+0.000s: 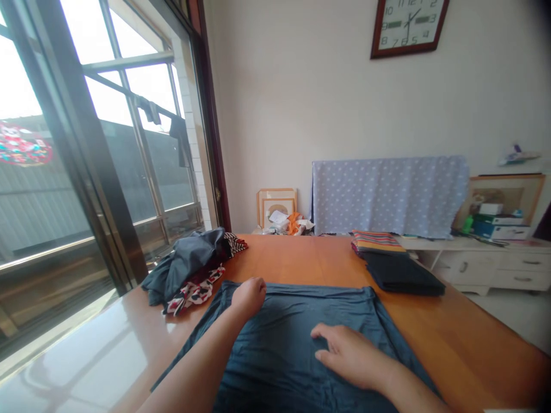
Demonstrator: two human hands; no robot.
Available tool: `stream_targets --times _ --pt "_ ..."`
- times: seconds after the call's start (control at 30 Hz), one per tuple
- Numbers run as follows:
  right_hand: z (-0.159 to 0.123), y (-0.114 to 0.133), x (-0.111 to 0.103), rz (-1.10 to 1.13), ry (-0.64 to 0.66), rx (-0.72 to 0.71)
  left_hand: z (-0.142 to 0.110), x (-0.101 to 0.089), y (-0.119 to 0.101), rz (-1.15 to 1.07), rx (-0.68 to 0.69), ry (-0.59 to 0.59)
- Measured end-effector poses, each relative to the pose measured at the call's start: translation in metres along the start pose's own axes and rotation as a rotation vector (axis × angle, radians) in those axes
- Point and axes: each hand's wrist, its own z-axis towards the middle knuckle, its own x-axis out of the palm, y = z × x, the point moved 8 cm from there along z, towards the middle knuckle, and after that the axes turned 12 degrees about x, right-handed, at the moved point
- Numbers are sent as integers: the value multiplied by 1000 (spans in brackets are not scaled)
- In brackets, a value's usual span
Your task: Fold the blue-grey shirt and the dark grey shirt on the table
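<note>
Judging by its wrinkles, the blue garment [286, 330] should handle light and limp, best held at its far corners [368, 294]; right hand [342, 350] digits apart, left hand [249, 298] grip indeterminable.

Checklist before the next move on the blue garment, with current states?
1. Blue garment smooth: not ok, wrinkles run across it.
2. Whole garment in view: not ok, its near end runs out of the picture.
3. Left hand gripping fabric: cannot tell, fingers curled over the garment's far left part.
4. Right hand free: ok, thumb and fingers apart, nothing between them.
5. Folded black cloth clear of the garment: ok, bare table shows between them.
</note>
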Motion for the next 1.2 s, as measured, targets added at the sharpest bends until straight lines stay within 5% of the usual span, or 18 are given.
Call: stream_targets --times 0.3,0.53,0.73,0.93,1.1,1.2 --pt "0 -6 -1 26 -23 15 41 33 -54 -24 244 79" --pt "2 -7 -2 21 -28 18 56 35 -53 87 166 23" --pt "0 -8 -5 22 -47 11 68 52 -88 14 388 92" --pt "3 -10 -6 13 -35 15 73 54 -96 74 336 55" --pt "4 -13 -5 15 -45 -2 79 63 -121 8 483 74" --pt "4 -14 -5 20 -52 -7 85 67 -126 20 454 63"
